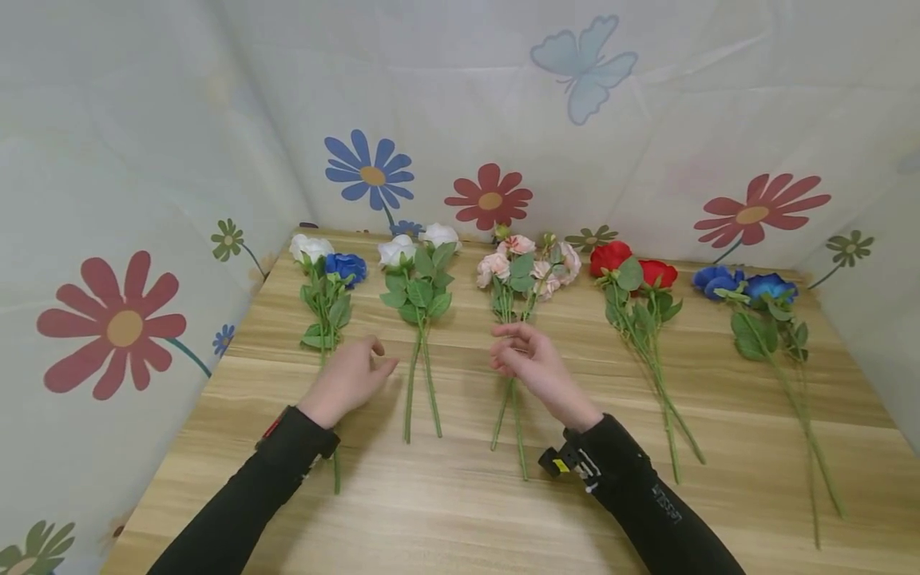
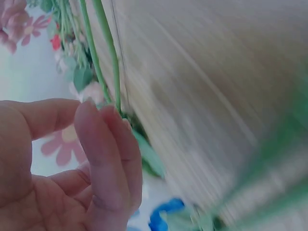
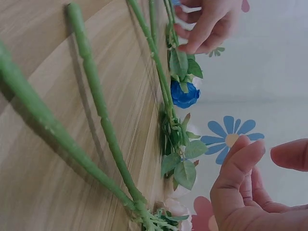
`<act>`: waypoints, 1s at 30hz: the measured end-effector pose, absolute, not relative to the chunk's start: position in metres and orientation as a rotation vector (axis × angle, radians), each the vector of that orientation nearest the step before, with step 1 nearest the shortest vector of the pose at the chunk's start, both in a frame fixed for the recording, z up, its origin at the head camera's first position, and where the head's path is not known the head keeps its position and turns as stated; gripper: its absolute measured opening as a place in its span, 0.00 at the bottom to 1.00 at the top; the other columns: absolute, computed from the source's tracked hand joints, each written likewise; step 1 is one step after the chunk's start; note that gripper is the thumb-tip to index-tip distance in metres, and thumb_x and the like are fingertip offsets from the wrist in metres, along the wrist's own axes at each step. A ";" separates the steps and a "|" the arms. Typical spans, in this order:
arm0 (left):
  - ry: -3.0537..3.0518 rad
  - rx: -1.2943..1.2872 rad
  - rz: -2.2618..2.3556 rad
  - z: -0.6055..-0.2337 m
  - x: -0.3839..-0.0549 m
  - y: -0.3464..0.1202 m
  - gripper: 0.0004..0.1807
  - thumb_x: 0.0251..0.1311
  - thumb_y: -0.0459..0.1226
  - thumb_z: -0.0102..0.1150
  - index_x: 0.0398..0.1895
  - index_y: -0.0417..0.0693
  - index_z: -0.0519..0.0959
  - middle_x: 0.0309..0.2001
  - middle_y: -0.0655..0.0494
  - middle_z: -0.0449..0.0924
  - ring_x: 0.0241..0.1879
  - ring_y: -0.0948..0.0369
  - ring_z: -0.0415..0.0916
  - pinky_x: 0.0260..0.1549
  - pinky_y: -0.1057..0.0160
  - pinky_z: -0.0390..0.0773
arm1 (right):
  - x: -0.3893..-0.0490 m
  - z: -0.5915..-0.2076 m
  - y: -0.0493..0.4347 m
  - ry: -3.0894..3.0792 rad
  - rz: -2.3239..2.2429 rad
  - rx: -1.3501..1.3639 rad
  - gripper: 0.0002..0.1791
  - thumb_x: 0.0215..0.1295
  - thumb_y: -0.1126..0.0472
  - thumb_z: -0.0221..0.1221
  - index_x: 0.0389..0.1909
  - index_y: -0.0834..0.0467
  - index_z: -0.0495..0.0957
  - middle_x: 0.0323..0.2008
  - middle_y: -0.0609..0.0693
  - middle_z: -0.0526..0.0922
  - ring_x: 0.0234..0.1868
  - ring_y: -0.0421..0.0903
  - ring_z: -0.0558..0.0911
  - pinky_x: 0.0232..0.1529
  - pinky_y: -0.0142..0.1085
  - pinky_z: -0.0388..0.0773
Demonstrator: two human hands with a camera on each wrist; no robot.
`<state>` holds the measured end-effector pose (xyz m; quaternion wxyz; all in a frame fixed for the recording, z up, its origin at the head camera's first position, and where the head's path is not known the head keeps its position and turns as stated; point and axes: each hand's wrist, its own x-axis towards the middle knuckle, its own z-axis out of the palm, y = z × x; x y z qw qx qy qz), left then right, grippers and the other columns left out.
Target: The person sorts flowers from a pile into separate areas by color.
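My left hand (image 1: 348,379) hovers over the stems of a white rose (image 1: 311,248) and a blue rose (image 1: 346,268) at the table's left. Its fingers are loosely bent, and nothing shows between them in the left wrist view. My right hand (image 1: 539,367) is above the stems of the pale pink flowers (image 1: 519,267) in the middle. In the right wrist view, a gap separates its thumb from the bent fingers, which hold nothing. Between the hands lies a pair of white roses (image 1: 398,251) with green leaves (image 1: 420,294) and crossing stems.
Two red roses (image 1: 611,258) lie right of my right hand, and two blue flowers (image 1: 771,287) farther right. All the stems point toward the near side of the wooden table (image 1: 431,511). A pale curtain (image 1: 460,96) printed with flowers stands behind and at the sides.
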<state>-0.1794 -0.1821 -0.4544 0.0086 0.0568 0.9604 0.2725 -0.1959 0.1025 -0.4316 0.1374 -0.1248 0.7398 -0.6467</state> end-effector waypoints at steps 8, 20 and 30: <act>3.143 0.076 0.780 -0.448 -0.156 -0.221 0.16 0.62 0.42 0.57 0.41 0.36 0.75 0.19 0.54 0.73 0.14 0.61 0.66 0.15 0.61 0.67 | -0.189 -0.432 0.088 2.266 -1.790 -0.484 0.17 0.66 0.70 0.49 0.55 0.67 0.68 0.44 0.69 0.76 0.42 0.64 0.78 0.42 0.51 0.77; 3.161 0.024 0.670 -0.457 -0.146 -0.233 0.14 0.59 0.41 0.60 0.31 0.36 0.77 0.19 0.52 0.73 0.16 0.59 0.67 0.15 0.62 0.66 | -0.184 -0.429 0.079 2.243 -1.788 -0.573 0.16 0.65 0.71 0.50 0.53 0.69 0.69 0.42 0.68 0.77 0.39 0.59 0.80 0.42 0.56 0.76; 3.137 -0.018 0.628 -0.465 -0.150 -0.237 0.14 0.58 0.38 0.59 0.16 0.43 0.76 0.14 0.54 0.70 0.12 0.60 0.65 0.12 0.63 0.64 | -0.184 -0.432 0.081 2.239 -1.782 -0.545 0.17 0.65 0.70 0.51 0.54 0.70 0.68 0.43 0.69 0.77 0.40 0.61 0.80 0.43 0.57 0.76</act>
